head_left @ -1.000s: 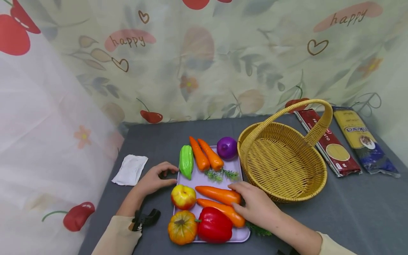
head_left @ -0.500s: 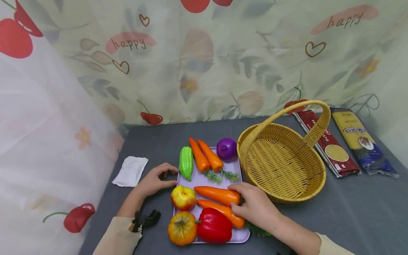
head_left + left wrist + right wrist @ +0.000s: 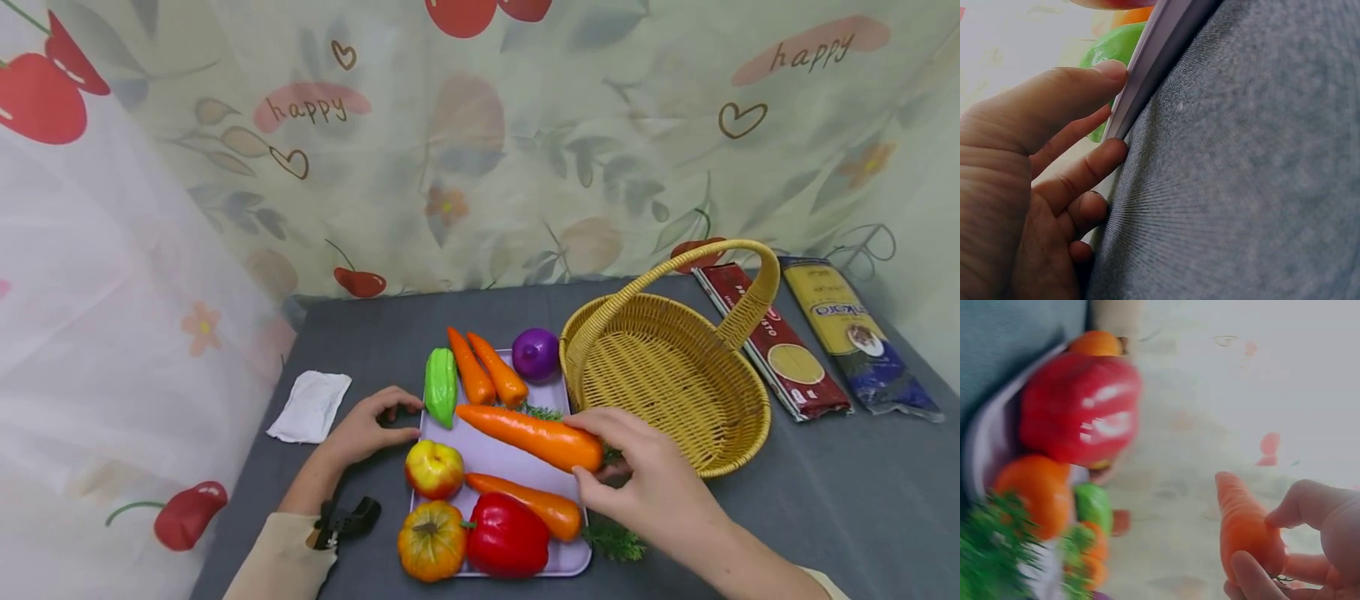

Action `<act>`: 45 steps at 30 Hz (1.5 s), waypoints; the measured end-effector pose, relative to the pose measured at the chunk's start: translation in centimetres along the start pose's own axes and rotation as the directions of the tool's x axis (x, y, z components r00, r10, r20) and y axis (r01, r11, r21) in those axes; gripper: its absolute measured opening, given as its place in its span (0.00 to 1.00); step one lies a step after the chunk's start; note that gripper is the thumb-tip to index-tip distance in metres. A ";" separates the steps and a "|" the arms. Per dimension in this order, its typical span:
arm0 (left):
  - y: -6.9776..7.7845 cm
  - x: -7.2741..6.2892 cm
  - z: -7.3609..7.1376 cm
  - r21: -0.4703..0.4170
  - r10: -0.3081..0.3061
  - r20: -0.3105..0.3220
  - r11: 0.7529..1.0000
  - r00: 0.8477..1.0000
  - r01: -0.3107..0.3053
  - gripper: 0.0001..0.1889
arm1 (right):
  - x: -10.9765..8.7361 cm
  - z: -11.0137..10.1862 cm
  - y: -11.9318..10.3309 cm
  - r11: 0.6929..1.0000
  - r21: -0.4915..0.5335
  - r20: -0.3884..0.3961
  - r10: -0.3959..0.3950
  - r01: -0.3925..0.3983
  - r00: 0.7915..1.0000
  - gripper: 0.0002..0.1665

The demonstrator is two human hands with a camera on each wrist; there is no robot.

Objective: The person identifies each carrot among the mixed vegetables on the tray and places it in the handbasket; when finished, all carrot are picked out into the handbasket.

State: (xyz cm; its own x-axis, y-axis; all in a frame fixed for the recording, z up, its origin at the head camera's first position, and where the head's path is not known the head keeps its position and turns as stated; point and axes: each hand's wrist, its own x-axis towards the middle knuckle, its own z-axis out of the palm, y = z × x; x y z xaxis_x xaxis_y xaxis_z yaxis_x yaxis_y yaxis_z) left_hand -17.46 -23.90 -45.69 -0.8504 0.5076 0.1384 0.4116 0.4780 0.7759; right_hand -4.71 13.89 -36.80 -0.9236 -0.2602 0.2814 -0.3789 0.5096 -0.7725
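My right hand [image 3: 645, 471] pinches an orange carrot [image 3: 532, 437] by its thick leafy end, raised over the lilac tray [image 3: 491, 450]. In the right wrist view that carrot [image 3: 1244, 531] is well apart from the red bell pepper [image 3: 1082, 406]. My left hand [image 3: 375, 427] stays at the tray's left edge, thumb and fingertips touching the rim [image 3: 1141, 72]. On the tray lie another carrot [image 3: 532, 504], the pepper, a yellow-red apple [image 3: 435, 469], a small pumpkin [image 3: 431, 540], a green ridged vegetable [image 3: 441, 387], two carrots at the back and a purple onion [image 3: 536, 354].
A wicker basket [image 3: 660, 392] with a tall handle stands right of the tray, close behind the right hand. Two pasta packets, one red [image 3: 780, 350] and one yellow-blue [image 3: 858, 333], lie farther right. A white packet [image 3: 309, 406] lies at the left.
My right hand has lifted the upper of the two front carrots off the tray, moving it up and slightly right. The left hand stays at the tray's edge.
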 end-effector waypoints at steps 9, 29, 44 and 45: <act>0.2 -0.1 -0.1 0.002 -0.023 0.002 1.000 1.000 0.023 0.18 | -0.9 -3.9 -1.5 0.990 -0.075 -0.151 -0.134 0.123 0.979 0.38; 0.4 0.0 -0.1 -0.006 0.000 0.004 1.000 1.000 0.000 0.18 | -3.0 -12.0 0.4 0.954 -0.276 -0.312 0.025 -0.116 0.950 0.37; 0.1 0.0 -0.1 -0.009 0.019 0.000 1.000 1.000 -0.019 0.18 | -1.1 -15.0 5.0 0.854 -0.375 -0.163 0.324 -0.362 0.932 0.32; 0.0 0.0 -0.1 -0.009 0.018 0.001 1.000 1.000 -0.018 0.18 | -0.7 -15.0 5.4 0.847 -0.375 -0.133 0.353 -0.377 0.926 0.33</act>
State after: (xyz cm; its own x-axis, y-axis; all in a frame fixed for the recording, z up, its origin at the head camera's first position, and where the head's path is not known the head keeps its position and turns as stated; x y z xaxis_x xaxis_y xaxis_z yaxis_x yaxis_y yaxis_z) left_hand -17.47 -23.93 -45.61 -0.8423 0.5172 0.1520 0.4243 0.4622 0.7787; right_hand -6.92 29.15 -32.61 -0.9968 0.0481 0.0639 0.0053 0.8370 -0.5471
